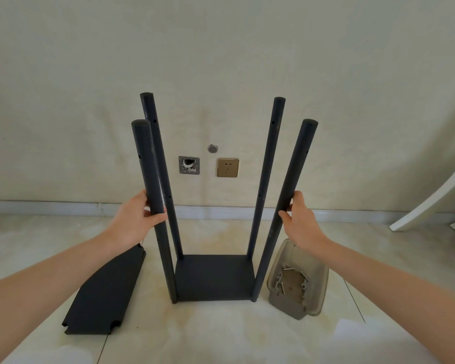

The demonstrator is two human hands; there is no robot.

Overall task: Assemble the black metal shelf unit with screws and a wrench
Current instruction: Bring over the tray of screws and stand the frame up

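While both hands (pixel 132 219) (pixel 301 224) grip the near posts (pixel 153 195), floor (pixel 221 332) seems open.

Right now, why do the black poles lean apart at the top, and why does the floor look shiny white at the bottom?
Head view: the wide-angle lens splays the four black metal poles outward and bows the grey skirting board; soft light washes the glossy beige floor tiles into pale glare near the bottom edge; shadows are faint; both hands look sharp.
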